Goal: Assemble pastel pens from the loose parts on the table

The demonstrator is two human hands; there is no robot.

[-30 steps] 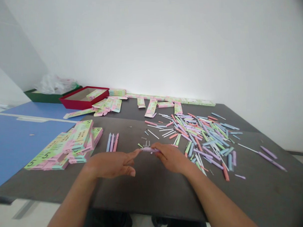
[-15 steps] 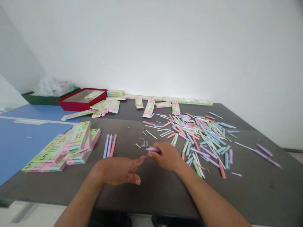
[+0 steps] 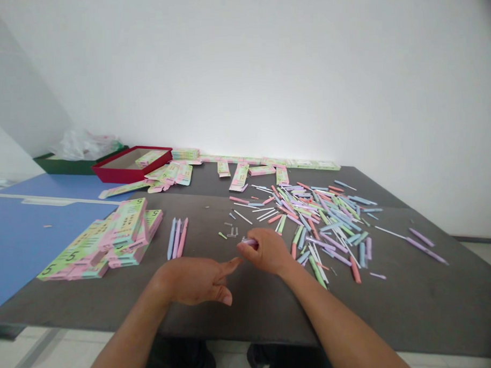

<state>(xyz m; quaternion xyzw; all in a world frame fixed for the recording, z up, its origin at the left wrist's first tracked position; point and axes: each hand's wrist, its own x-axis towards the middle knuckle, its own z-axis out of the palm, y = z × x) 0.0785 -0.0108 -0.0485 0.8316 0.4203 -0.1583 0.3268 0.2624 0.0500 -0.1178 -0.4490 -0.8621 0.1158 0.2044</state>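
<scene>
My right hand (image 3: 266, 251) is closed around a purple pen part (image 3: 249, 242), its end poking out past the thumb. Beside it, my left hand (image 3: 198, 280) has its index finger stretched out to the right hand's fingertips, with the thumb apart below. Whether that finger touches the pen part is hard to see. Small clear pieces (image 3: 232, 231) and a green bit (image 3: 222, 236) lie just beyond the hands. To the left, a blue pen (image 3: 171, 239), a purple pen (image 3: 177, 239) and a pink pen (image 3: 183, 238) rest side by side.
A loose heap of pastel pen barrels and white refills (image 3: 323, 216) spreads on the right of the dark table (image 3: 395, 313). Stacked pen boxes (image 3: 128, 223) stand at left. Behind are flattened cartons (image 3: 170, 173), a red tray (image 3: 108, 172) and a green tray (image 3: 67, 166).
The hands hold almost the same pose, the left index finger still stretched to the right fingertips. The view has shifted slightly. Nothing has been put down.
</scene>
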